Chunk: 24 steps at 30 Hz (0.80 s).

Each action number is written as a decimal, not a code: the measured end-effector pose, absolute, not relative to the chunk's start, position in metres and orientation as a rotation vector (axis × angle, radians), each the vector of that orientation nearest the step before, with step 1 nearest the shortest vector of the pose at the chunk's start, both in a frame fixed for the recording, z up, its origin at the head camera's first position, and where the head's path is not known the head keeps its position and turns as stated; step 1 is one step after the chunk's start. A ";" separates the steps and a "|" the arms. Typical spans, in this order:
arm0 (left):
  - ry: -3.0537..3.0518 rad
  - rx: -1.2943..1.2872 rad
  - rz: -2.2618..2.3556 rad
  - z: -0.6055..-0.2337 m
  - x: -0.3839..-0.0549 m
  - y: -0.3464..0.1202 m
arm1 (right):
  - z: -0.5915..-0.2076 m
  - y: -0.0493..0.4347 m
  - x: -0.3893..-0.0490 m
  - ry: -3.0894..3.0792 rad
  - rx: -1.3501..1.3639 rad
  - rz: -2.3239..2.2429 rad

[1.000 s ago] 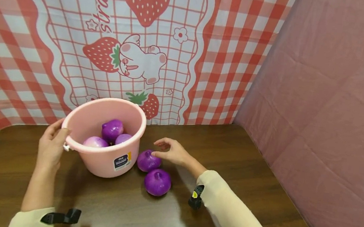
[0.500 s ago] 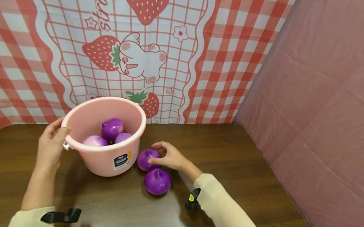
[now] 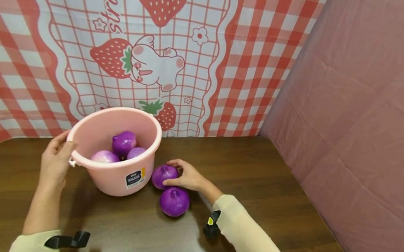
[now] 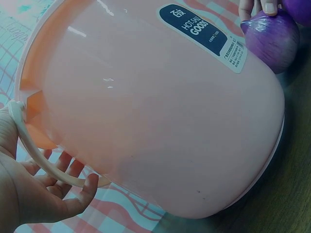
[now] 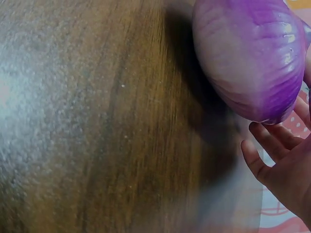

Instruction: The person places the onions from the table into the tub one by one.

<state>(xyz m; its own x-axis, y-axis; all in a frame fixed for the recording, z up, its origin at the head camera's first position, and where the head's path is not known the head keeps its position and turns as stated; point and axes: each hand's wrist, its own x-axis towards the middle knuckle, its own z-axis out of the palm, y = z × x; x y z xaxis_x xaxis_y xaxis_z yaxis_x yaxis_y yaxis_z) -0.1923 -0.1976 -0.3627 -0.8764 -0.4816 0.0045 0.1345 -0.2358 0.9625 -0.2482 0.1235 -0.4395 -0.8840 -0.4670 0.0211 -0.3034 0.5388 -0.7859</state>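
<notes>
A pale pink bucket point(image 3: 106, 179) stands on the table with three purple onions inside, one of them point(image 3: 124, 143) darker than the others. My left hand point(image 3: 53, 169) grips the bucket's rim at its left side, thumb over the edge; in the left wrist view the pale handle point(image 4: 53, 172) crosses its fingers. Just right of the bucket, my right hand point(image 3: 193, 179) holds a purple onion point(image 3: 161, 176) on the table, thumb in front and fingers behind. Another onion point(image 3: 174, 202) sits closer to me, partly below the right thumb. It fills the top of the right wrist view.
Brown wood table point(image 3: 144, 236) extends to the front and right. Behind it hangs a red checked cloth point(image 3: 256, 74) with strawberry prints, and a pink cloth point(image 3: 360, 119) borders the right side. Each wrist carries a black strap.
My right hand has come down and closed its thumb and fingers around the onion beside the bucket. The left hand and the bucket have stayed in place.
</notes>
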 end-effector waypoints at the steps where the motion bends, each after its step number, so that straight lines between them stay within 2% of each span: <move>1: -1.639 0.412 -2.155 -0.363 -0.192 -0.198 | -0.440 0.123 -0.248 2.582 -0.654 -1.266; 24: -1.643 0.418 -2.158 -0.363 -0.193 -0.198 | -0.429 0.126 -0.249 2.601 -0.614 -1.331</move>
<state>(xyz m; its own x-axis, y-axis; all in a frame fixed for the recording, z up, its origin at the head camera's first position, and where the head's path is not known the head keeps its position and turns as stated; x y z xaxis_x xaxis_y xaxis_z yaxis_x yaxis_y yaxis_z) -0.1926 -0.1984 -0.3626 -0.8773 -0.4799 0.0019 0.1296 -0.2331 0.9638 -0.2492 0.1265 -0.4293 -0.9038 -0.4254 0.0469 -0.2868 0.5207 -0.8041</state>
